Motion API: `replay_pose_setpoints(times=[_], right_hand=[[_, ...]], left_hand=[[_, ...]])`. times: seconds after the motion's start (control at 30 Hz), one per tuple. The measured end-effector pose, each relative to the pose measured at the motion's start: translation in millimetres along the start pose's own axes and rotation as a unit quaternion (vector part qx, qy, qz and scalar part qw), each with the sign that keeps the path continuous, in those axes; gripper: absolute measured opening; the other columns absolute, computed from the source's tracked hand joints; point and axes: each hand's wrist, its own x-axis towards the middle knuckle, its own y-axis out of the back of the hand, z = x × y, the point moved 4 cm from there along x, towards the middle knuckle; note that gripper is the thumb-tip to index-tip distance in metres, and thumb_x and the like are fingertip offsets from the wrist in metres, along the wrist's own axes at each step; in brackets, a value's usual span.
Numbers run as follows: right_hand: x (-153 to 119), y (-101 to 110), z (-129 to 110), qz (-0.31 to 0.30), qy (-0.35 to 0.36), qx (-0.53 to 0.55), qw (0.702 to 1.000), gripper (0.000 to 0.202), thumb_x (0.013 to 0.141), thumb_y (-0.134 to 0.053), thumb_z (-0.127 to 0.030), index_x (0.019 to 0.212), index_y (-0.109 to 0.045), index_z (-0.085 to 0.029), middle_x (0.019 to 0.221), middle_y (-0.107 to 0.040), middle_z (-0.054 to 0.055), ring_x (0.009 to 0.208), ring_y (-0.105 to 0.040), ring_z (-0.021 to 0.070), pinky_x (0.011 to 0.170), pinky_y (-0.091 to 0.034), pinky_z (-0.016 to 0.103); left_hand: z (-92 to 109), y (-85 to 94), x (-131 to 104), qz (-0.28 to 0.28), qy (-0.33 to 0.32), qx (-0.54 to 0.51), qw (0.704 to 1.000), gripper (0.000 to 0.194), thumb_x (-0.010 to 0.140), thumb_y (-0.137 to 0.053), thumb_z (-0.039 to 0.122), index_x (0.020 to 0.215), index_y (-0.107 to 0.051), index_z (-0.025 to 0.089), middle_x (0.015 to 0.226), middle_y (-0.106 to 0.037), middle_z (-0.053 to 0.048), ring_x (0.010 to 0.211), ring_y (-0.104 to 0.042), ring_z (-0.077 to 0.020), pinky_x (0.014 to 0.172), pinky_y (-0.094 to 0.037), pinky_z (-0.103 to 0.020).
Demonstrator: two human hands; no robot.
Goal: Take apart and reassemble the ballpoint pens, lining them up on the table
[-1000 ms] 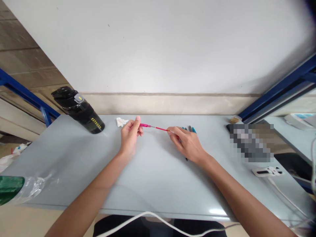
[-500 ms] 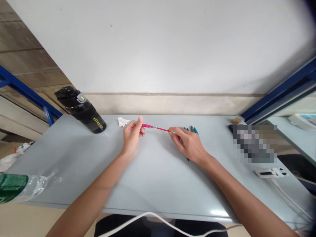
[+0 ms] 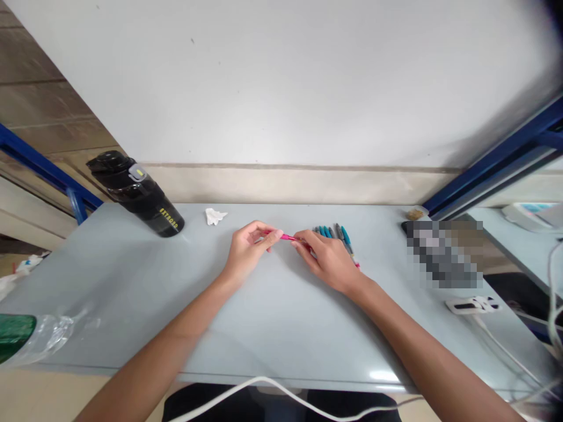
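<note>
A thin pink pen (image 3: 285, 237) spans the gap between my two hands, above the middle of the table. My left hand (image 3: 251, 249) pinches its left end between thumb and fingers. At its right end, the fingers of my right hand (image 3: 328, 258) are closed on the pen's tip part, which they mostly hide. Just beyond my right hand several teal and grey pens (image 3: 345, 234) lie side by side on the grey table (image 3: 272, 316), partly covered by that hand. A bit of pink shows beside them.
A black bottle (image 3: 149, 202) stands at the back left, near a crumpled white tissue (image 3: 214, 217). At the left edge lies a clear and green bottle (image 3: 39, 337). To the right are a small tub (image 3: 417, 213), a blurred dark object (image 3: 444, 255) and a white device (image 3: 472, 305) with a cable.
My hands have come closer together. The pink body and the thin red part, earlier apart with a gap between them, now meet. More of the teal pens shows.
</note>
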Motion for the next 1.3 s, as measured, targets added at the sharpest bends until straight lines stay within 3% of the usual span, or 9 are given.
replay_pose_setpoints(times=[0.23,0.43,0.63,0.8,0.93,1.0,1.17,1.3], right_hand=[[1.1,3.1,-3.4,-0.006,0.008,0.028,1.0,0.027,0.118,-0.043,-0.037,0.12,-0.064,-0.021,0.103,-0.076,0.009,0.077,-0.067,0.021,0.067,-0.041,0.032],[3.4,2.1,-11.9,-0.037,-0.047,0.173,0.983,0.029,0.117,-0.044,-0.043,0.117,-0.063,-0.022,0.091,-0.068,0.004,0.077,-0.06,0.019,0.073,-0.043,0.031],[3.3,-2.0,-24.9,-0.048,-0.098,0.267,0.957,0.032,0.115,-0.048,-0.05,0.104,-0.058,-0.021,0.081,-0.055,-0.002,0.069,-0.046,0.015,0.066,-0.037,0.029],[4.3,-5.5,-32.0,-0.071,-0.091,0.348,0.931,0.043,0.115,-0.045,-0.055,0.091,-0.056,-0.021,0.082,-0.051,-0.001,0.072,-0.044,0.0144,0.069,-0.036,0.03],[3.6,-10.0,-28.7,-0.033,-0.14,0.429,0.892,0.041,0.105,-0.064,-0.063,0.098,-0.053,-0.024,0.079,-0.049,-0.003,0.068,-0.041,0.0143,0.062,-0.033,0.029],[3.7,-9.4,-27.8,-0.023,-0.151,0.435,0.887,0.042,0.102,-0.068,-0.062,0.097,-0.053,-0.024,0.078,-0.05,-0.004,0.065,-0.04,0.0137,0.06,-0.031,0.029],[6.0,-7.7,-32.3,-0.074,-0.12,0.426,0.894,0.048,0.113,-0.048,-0.061,0.093,-0.062,-0.02,0.076,-0.05,-0.002,0.065,-0.039,0.0135,0.062,-0.032,0.03],[5.6,-9.6,-28.4,-0.051,-0.142,0.47,0.87,0.042,0.105,-0.065,-0.063,0.099,-0.056,-0.022,0.078,-0.049,-0.004,0.066,-0.042,0.0133,0.061,-0.033,0.028]], left_hand=[[3.2,-2.8,-1.3,-0.033,-0.029,0.029,0.999,0.033,0.083,-0.09,0.049,0.095,-0.082,0.02,0.092,-0.077,-0.005,0.079,-0.066,-0.0172,0.077,-0.055,-0.031],[2.6,-2.4,-1.2,-0.025,-0.014,-0.022,0.999,0.036,0.082,-0.092,0.047,0.103,-0.083,0.018,0.103,-0.079,-0.009,0.097,-0.072,-0.0226,0.089,-0.057,-0.034],[-2.8,-9.1,-4.2,-0.057,-0.029,-0.072,0.995,0.034,0.086,-0.09,0.045,0.104,-0.084,0.018,0.112,-0.081,-0.011,0.108,-0.072,-0.0249,0.098,-0.058,-0.037],[-3.6,-11.5,-6.7,-0.08,-0.042,-0.069,0.994,0.033,0.088,-0.088,0.045,0.106,-0.085,0.018,0.11,-0.082,-0.009,0.105,-0.074,-0.0252,0.097,-0.059,-0.037],[-1.0,-11.2,-7.7,-0.078,-0.064,-0.047,0.994,0.032,0.092,-0.084,0.046,0.108,-0.084,0.018,0.11,-0.081,-0.009,0.107,-0.073,-0.0253,0.099,-0.057,-0.035],[-0.1,-11.8,-8.2,-0.077,-0.067,-0.041,0.994,0.034,0.093,-0.083,0.048,0.107,-0.082,0.017,0.11,-0.081,-0.009,0.105,-0.073,-0.0249,0.096,-0.057,-0.034],[1.3,-16.9,-9.4,-0.11,-0.075,-0.061,0.989,0.036,0.097,-0.077,0.049,0.113,-0.078,0.017,0.092,-0.076,-0.005,0.078,-0.07,-0.0192,0.085,-0.059,-0.036],[1.0,-16.0,-8.6,-0.087,-0.081,-0.051,0.992,0.034,0.097,-0.078,0.048,0.109,-0.079,0.017,0.106,-0.077,-0.008,0.098,-0.072,-0.0216,0.092,-0.057,-0.032]])
